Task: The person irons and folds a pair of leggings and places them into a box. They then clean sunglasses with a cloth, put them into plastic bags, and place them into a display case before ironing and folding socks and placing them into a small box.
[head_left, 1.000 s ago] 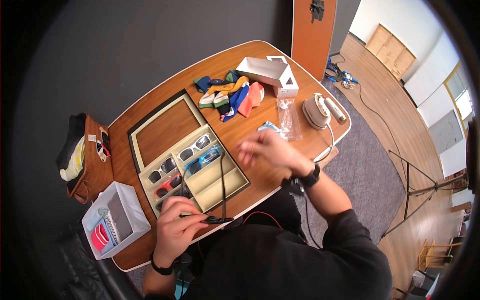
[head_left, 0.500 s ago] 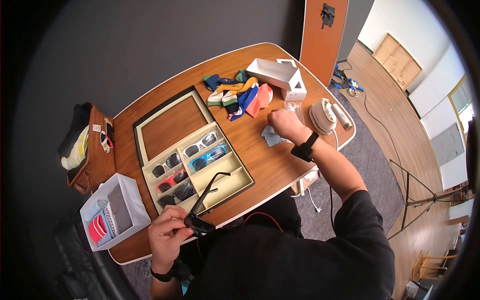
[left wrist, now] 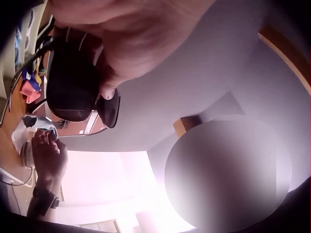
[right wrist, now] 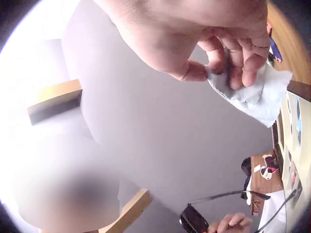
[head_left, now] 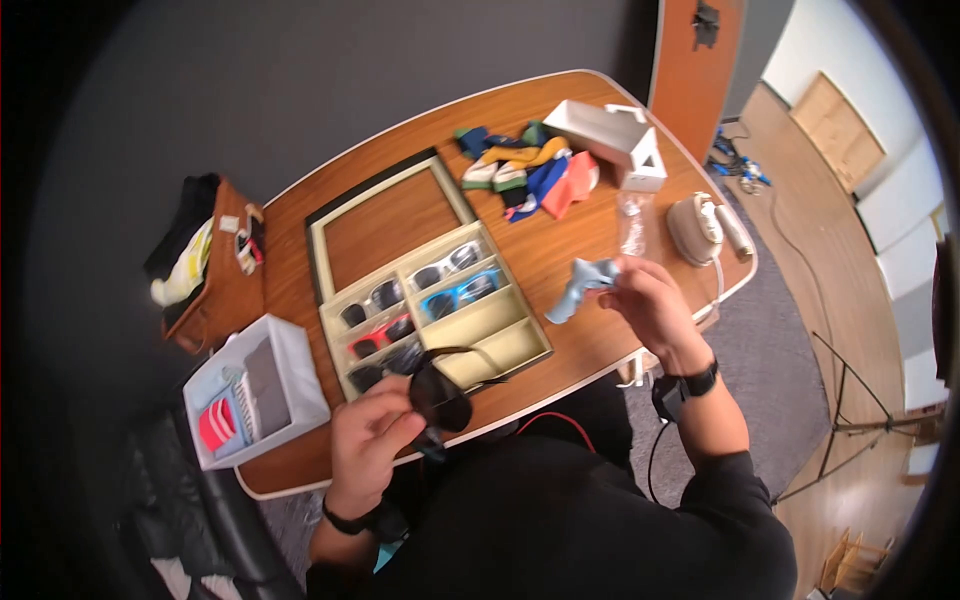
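Black sunglasses (head_left: 440,398) hang in the air over the near edge of the display case (head_left: 540,350), pinched by my left hand (head_left: 370,440). The left wrist view shows the dark lenses (left wrist: 73,87) beside the thumb, with the arms unfolded. My right hand (head_left: 655,310) pinches a light blue cloth (head_left: 580,287) above the table, right of the case. In the right wrist view the cloth (right wrist: 265,94) droops from the fingertips. White, blue, red and dark sunglasses lie in the case's compartments.
Colourful socks (head_left: 530,170), a white box (head_left: 600,135), a clear plastic bag (head_left: 633,222) and a small steam iron (head_left: 694,230) stand or lie toward the back right. A grey bin (head_left: 310,385) and a brown bag (head_left: 225,270) are at the left.
The right hand has picked the blue cloth up off the table and drawn it nearer the body. The left hand has turned the sunglasses so that the lenses show. The head view has shifted.
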The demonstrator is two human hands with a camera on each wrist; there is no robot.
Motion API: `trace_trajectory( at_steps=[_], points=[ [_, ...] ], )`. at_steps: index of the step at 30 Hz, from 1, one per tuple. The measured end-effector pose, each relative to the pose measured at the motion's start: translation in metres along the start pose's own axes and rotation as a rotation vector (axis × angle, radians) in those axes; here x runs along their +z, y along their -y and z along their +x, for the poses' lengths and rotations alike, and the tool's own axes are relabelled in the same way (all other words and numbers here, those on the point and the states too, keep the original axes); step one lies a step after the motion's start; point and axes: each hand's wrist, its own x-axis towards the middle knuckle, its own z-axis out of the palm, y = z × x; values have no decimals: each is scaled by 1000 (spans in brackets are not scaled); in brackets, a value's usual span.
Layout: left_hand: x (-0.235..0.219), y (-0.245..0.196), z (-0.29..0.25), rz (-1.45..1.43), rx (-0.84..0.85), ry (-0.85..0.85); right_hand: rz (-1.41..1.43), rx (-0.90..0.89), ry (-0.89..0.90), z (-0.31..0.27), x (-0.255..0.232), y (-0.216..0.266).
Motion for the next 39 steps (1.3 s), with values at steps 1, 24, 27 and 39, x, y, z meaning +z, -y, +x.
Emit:
trace_trajectory(
  at_steps=[1, 24, 27, 39],
  points=[
    [0, -1, 2, -46, -56, 9, -125, -54, 75, -6, -3, -4],
    [2, -12, 11, 132, -149, 229, 36, 80, 671, -29, 80, -47],
    [-1, -8, 11, 121, -137, 217, 41, 34, 671, -29, 89, -44],
    [-11, -1, 11, 33, -58, 256, 158, 186, 740, -25, 92, -48]
  ],
)
